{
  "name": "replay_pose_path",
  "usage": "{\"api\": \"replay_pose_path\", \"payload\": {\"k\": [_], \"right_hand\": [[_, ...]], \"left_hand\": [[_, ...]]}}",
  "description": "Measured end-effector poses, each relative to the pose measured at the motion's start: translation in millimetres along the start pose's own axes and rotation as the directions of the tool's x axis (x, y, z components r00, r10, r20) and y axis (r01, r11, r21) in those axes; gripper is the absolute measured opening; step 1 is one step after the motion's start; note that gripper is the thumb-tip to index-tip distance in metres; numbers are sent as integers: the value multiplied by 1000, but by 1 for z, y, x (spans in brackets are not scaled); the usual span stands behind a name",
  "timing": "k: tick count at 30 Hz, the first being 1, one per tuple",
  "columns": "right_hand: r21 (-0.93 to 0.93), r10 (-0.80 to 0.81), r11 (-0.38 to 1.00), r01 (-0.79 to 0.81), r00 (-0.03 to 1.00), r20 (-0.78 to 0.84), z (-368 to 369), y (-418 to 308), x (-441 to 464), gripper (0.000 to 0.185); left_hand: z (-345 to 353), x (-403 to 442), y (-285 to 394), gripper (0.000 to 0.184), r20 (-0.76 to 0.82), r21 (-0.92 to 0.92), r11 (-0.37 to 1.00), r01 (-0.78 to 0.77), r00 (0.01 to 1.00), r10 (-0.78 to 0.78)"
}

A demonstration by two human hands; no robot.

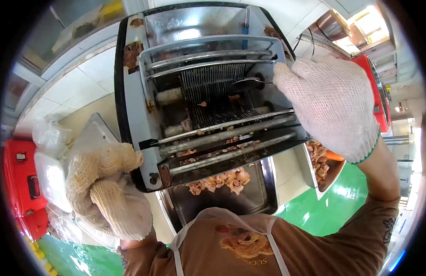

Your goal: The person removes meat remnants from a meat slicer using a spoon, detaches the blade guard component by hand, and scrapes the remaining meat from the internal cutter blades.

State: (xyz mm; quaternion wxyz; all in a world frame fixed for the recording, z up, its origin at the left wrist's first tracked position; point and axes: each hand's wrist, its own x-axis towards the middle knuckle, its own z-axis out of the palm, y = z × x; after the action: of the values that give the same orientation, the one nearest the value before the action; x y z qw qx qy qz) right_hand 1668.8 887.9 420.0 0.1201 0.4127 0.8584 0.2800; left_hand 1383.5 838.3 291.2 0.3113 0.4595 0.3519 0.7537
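Observation:
My right hand (332,99), in a white knit glove, is closed on the handle of a metal spoon (245,84). The spoon's bowl reaches in over the row of thin blades (213,85) of a meat-cutting machine (128,101). Small meat scraps cling to the blades and bars. My left hand (107,188), in a stained knit glove, is curled beside the machine's near left corner, one fingertip close to its frame. Whether anything is inside those curled fingers is hidden. Cut meat pieces (227,181) lie in a metal tray (273,193) below the machine.
A second container (332,177) of meat pieces, with something orange in it, stands at the right. Red boxes stand at the left (19,175) and behind my right hand (383,110). Clear plastic bags (49,133) lie at the left. The floor (309,207) is green.

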Motion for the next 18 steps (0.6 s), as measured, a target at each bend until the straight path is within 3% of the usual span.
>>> {"api": "replay_pose_path", "payload": {"k": [1, 5, 6, 9, 15, 18], "right_hand": [[-29, -28, 999, 29, 999, 31, -5, 0, 4, 38], [-5, -159, 987, 160, 979, -126, 14, 5, -7, 44], [-55, -181, 983, 177, 980, -88, 8, 5, -7, 44], [-98, -231, 969, 225, 971, -56, -5, 6, 3, 42], [-102, -265, 959, 264, 964, 3, -17, 3, 22, 39], [-175, -312, 940, 292, 945, -100, -10, 5, 25, 38]], "left_hand": [[-4, -3, -2, 42, -11, -18, 999, 35, 999, -35], [-18, -8, -10, 46, -14, -30, 995, 97, 995, -97], [-17, -7, -8, 46, 0, -16, 995, 102, 995, -102], [-6, -8, -10, 38, -41, 124, 991, 48, 998, -44], [-7, -8, -12, 33, -57, 237, 971, 25, 998, -12], [-2, -7, -13, 31, -81, 225, 974, 21, 997, -3]]}}
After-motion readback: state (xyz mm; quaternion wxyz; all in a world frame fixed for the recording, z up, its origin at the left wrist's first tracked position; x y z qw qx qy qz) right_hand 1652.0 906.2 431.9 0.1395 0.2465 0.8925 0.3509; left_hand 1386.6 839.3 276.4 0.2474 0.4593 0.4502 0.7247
